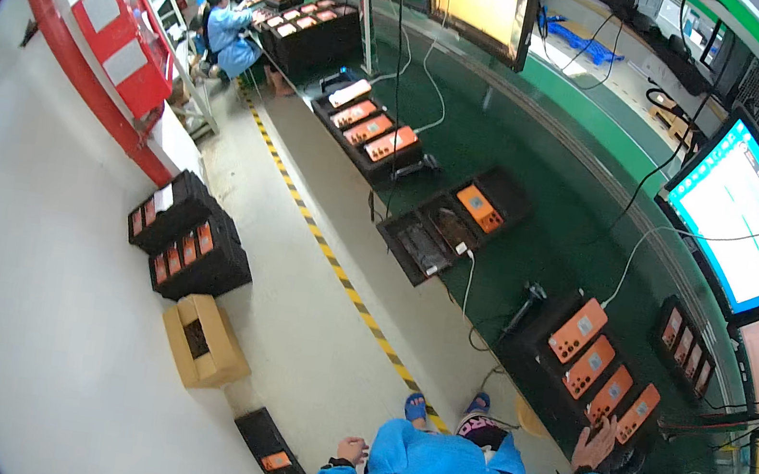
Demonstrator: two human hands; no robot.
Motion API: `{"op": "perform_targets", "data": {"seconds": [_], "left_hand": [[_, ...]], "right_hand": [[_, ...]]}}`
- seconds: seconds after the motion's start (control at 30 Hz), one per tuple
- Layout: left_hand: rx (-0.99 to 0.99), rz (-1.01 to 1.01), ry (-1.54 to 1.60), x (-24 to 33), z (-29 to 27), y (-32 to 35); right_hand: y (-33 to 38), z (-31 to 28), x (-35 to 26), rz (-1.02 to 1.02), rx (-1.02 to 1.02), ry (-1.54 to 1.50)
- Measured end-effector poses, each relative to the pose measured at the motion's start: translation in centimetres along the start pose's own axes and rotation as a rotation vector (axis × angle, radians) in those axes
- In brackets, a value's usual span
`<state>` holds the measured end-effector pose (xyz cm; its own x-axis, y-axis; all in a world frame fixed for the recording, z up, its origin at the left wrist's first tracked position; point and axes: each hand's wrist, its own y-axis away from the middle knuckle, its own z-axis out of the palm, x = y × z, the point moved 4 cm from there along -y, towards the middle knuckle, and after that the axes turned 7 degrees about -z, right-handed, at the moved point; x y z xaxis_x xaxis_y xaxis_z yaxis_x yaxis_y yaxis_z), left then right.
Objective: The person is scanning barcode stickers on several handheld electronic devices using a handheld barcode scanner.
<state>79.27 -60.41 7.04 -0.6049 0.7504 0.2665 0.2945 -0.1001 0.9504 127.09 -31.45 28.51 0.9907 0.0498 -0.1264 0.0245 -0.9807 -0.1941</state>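
Note:
My right hand lies with fingers spread on the near edge of a black tray on the green bench, touching the nearest of several orange flat devices in the tray. It holds nothing. My left hand hangs at my side over the floor, fingers curled in, with nothing in it. My blue coat sleeves fill the lower edge, and my feet in blue sandals stand by the bench.
A black handheld scanner on a cable lies left of the tray. More black trays and lit monitors line the green bench. Black crates, a cardboard box and striped tape are on the floor. People in blue coats work far off.

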Motion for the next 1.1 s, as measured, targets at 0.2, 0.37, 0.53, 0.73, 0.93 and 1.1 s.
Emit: {"op": "perform_targets", "data": {"seconds": [0.2, 0.37, 0.53, 0.73, 0.93, 1.1], "left_hand": [[-0.026, 0.087, -0.057, 7.8, 1.1, -1.3], [-0.031, 0.251, -0.105, 17.8, 2.5, -2.8], [-0.017, 0.377, -0.053, 26.0, 1.2, -0.7], [0.074, 0.401, 0.101, 28.6, -4.3, -0.6], [0.026, 0.089, 0.198, 19.6, -12.0, -10.3], [0.016, -0.095, 0.251, 19.0, -18.1, -15.9]], "right_hand": [[-3.1, -2.0, -11.0, -0.113, 0.165, -0.325], [-8.7, 2.6, -25.6, -0.259, -0.206, -1.045], [-14.5, 6.7, -37.2, -0.453, -0.649, -1.218], [-21.1, 8.5, -46.4, -0.502, -0.747, -1.162], [-22.9, 12.2, -51.2, -0.508, -0.737, -1.097], [-20.7, 15.3, -55.3, -0.460, -0.761, -0.942]]}}
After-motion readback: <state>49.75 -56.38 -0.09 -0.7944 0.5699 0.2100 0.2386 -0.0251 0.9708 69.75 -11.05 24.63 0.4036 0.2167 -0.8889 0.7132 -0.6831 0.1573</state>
